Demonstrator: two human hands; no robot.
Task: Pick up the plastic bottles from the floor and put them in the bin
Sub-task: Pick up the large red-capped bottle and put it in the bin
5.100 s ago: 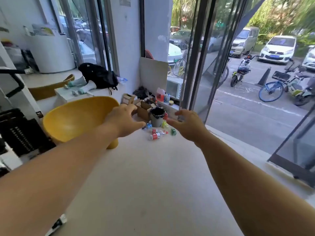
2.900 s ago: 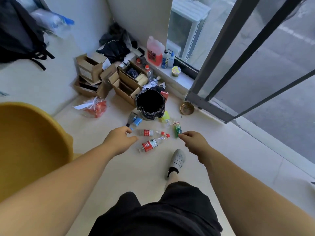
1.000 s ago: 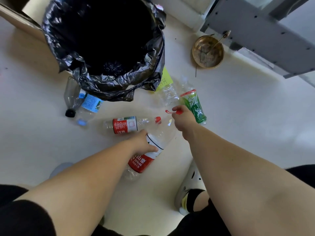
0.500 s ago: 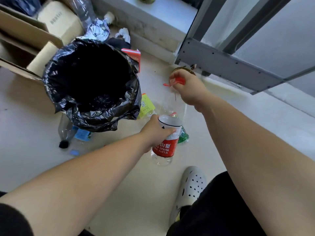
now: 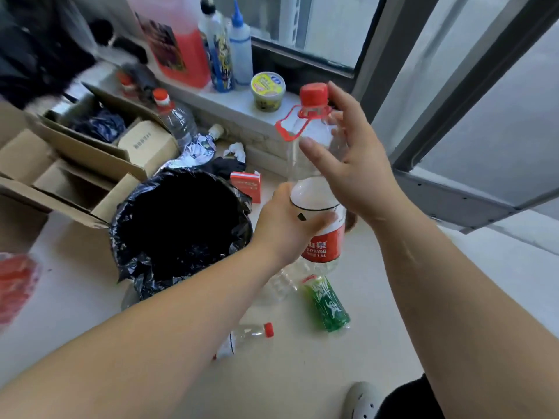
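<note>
**Inspector A:** Item under handling: a large clear plastic bottle [image 5: 317, 189] with a red cap, a red carry handle and a red and white label. It is upright, off the floor, and just to the right of the bin [image 5: 181, 225].

**Inspector B:** Grip status?

**Inspector A:** Left hand [image 5: 287, 228] is wrapped around the bottle's middle, at the top of the label. Right hand [image 5: 351, 170] is at the shoulder and neck, thumb across the front, fingers spread loosely behind. I cannot tell whether the right hand is pressing on the bottle or only lying against it.

**Inspector B:** The bin?

**Inspector A:** Lined with a black bag, mouth open, interior dark. It stands on the pale floor [image 5: 378, 297], with cardboard boxes [image 5: 84, 164] touching it on the left.

**Inspector B:** Bottles on the floor?

**Inspector A:** A green-labelled bottle [image 5: 328, 303] lies on its side below the held one. A small clear bottle with a red cap [image 5: 245, 337] lies nearer the camera, partly behind the left forearm. Another clear bottle [image 5: 279, 285] lies between the bin and the green one; its outline is faint.

**Inspector B:** Surroundings?

**Inspector A:** On the window ledge [image 5: 230, 101]: a pink liquid jug [image 5: 178, 40], two squeeze bottles and a small yellow tub [image 5: 268, 90]. A small red box [image 5: 246, 186] sits just behind the bin. A white perforated shoe [image 5: 361, 400] shows at the bottom edge.
</note>
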